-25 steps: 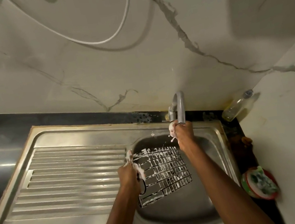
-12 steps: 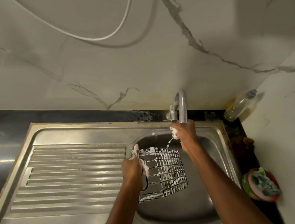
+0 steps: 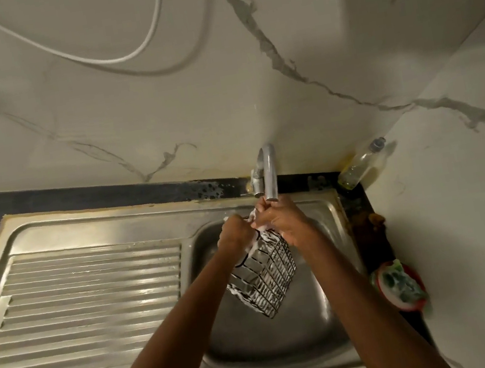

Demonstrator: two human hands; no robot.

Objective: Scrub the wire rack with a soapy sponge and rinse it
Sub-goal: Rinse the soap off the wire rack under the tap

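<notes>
Wire rack (image 3: 265, 279), sudsy, gripped by both hands under tap (image 3: 269, 173); no legible writing.

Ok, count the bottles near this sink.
1. A clear bottle with yellowish liquid leans in the back right corner, right of the tap. More could sit out of view beyond the frame.

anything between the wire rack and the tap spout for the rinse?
Nothing visible. The wire rack hangs over the sink basin, its top corner right under the tap spout. The left hand and right hand grip that top end; only they sit near the outlet.
</notes>
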